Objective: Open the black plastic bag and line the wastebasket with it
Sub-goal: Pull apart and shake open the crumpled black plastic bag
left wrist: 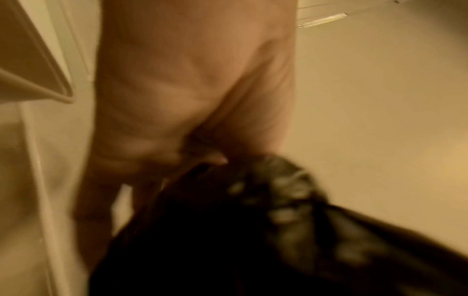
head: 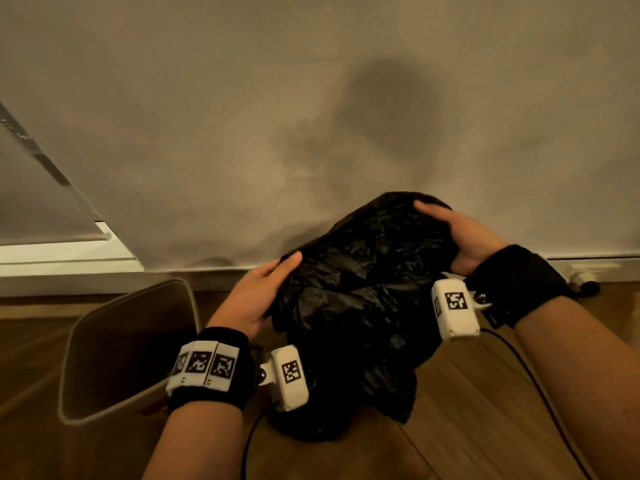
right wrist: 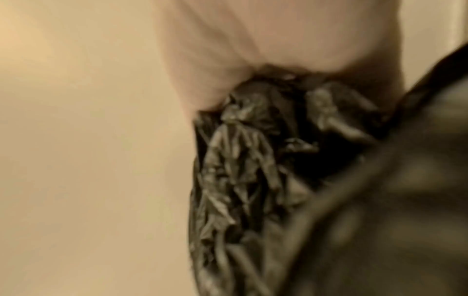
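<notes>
A crumpled black plastic bag [head: 363, 299] hangs in the air between my two hands, in front of the wall. My left hand [head: 263, 292] grips its left edge with the thumb on top; in the left wrist view the left hand [left wrist: 192, 112] pinches the bag [left wrist: 253, 230]. My right hand [head: 457, 233] grips the bag's upper right edge, thumb over the plastic. In the right wrist view the right hand [right wrist: 266, 50] clutches bunched folds of the bag [right wrist: 240, 170]. The beige wastebasket [head: 86, 323] stands on the floor at the lower left, mouth open, nothing seen inside.
A pale wall [head: 311, 98] rises straight ahead with a white baseboard [head: 69, 271]. The floor [head: 467, 410] is brown wood. Black cables [head: 540, 393] run from my wrist cameras across the floor. A small white object [head: 585, 278] sits by the baseboard at the right.
</notes>
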Available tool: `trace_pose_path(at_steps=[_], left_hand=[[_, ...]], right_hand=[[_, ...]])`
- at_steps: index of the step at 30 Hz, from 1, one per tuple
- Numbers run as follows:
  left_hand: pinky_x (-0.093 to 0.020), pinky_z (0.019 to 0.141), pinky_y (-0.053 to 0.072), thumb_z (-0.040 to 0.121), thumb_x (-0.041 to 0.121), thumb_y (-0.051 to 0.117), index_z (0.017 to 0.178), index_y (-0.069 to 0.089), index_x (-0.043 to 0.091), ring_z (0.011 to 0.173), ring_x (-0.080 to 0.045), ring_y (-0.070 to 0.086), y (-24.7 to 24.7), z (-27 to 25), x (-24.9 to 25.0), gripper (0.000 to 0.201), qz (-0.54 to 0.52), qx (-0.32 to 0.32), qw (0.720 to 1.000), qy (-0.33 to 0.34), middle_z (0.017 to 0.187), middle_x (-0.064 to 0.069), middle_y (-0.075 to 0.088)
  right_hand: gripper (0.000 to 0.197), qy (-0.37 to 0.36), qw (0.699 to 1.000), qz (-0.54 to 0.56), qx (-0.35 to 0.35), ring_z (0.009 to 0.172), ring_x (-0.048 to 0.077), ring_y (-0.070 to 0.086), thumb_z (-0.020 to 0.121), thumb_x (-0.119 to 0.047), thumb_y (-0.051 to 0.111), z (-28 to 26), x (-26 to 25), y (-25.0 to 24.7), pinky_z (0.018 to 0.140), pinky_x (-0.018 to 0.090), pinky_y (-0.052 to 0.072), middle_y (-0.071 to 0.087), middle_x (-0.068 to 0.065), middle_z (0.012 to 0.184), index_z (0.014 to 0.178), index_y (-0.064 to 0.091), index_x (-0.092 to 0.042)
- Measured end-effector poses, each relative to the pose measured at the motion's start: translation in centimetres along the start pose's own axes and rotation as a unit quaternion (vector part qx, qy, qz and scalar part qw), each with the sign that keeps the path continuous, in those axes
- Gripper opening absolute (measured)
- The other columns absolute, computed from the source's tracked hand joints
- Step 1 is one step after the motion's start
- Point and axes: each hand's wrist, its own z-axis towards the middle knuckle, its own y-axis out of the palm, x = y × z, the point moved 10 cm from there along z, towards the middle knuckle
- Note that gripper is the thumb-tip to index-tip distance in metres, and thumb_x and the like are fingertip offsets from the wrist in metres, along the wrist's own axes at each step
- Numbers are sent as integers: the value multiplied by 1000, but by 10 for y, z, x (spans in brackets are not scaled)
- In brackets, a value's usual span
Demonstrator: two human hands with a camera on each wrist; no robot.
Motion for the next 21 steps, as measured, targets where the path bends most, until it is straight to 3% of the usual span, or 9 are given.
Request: trace_pose_path(at_steps=[3, 6, 8, 11, 13, 16, 17, 19, 21], left_hand=[[-44, 92, 51, 91, 48, 59, 117, 63, 27, 104, -24, 62, -24, 5, 4, 34, 111, 102, 989, -11, 126, -3, 63], [-51, 97, 49, 59, 79, 67, 140, 46, 28, 117, -27, 59, -8, 17, -10, 99, 56, 54, 992, -97, 138, -3, 56], [-58, 91, 50, 45, 80, 74, 143, 43, 33, 114, -33, 63, 19, 16, -20, 113, -24, 2, 990, -141, 136, -6, 59], [-55, 96, 45, 66, 75, 66, 142, 47, 24, 117, -36, 58, 64, -8, -17, 93, -115, -43, 978, -167, 135, -10, 59], [-53, 95, 43, 86, 68, 50, 128, 58, 14, 112, -35, 57, 84, -20, -17, 70, -183, -51, 967, -168, 125, -14, 62], [-49, 78, 47, 95, 60, 41, 130, 56, 9, 100, -36, 60, 89, -20, -21, 63, -303, -29, 939, -157, 120, -16, 60], [-50, 75, 47, 94, 60, 42, 129, 56, 10, 103, -36, 59, 85, -19, -23, 63, -317, -19, 936, -154, 120, -17, 59], [-51, 73, 48, 90, 65, 42, 131, 57, 14, 108, -35, 57, 75, -14, -21, 67, -316, -13, 938, -140, 122, -16, 60], [-49, 71, 49, 88, 70, 37, 130, 59, 16, 104, -33, 61, 61, -8, -18, 71, -299, 0, 948, -108, 125, -14, 61]], right_hand=[[54, 13, 1000, 21, -4, 100, 25, 70, 88, -59, 47, -4, -3, 1, 92, 41, 53, 72, 10, 111, 102, 77, -15], [84, 14, 997, 65, -36, 116, 30, 61, 81, -79, 30, -3, -3, 15, 99, 52, 46, 64, 14, 126, 125, 63, -17], [85, -1, 995, 93, -29, 120, 28, 59, 84, -79, 21, -1, -6, 20, 95, 47, 49, 59, 12, 134, 136, 52, -19], [74, -25, 995, 89, -42, 119, 25, 60, 92, -69, 19, 2, -5, 37, 90, 37, 55, 61, 9, 132, 137, 51, -19], [67, -20, 995, 69, -67, 119, 24, 60, 94, -64, 24, 2, 3, 51, 95, 38, 51, 63, 9, 130, 130, 58, -18], [52, 19, 996, 43, -78, 115, 23, 62, 96, -51, 38, 4, 25, 60, 103, 38, 46, 65, 9, 126, 123, 64, -15], [46, 34, 996, 43, -74, 108, 22, 66, 96, -45, 43, 5, 31, 58, 99, 38, 49, 69, 9, 119, 118, 67, -12], [29, 45, 996, 47, -55, 83, 21, 73, 85, -31, 61, 7, 36, 47, 77, 36, 60, 75, 11, 94, 92, 75, -7], [32, 34, 995, 85, -49, 61, 26, 73, 44, -16, 88, 6, 31, 28, 51, 38, 59, 74, 16, 71, 69, 76, 0]])
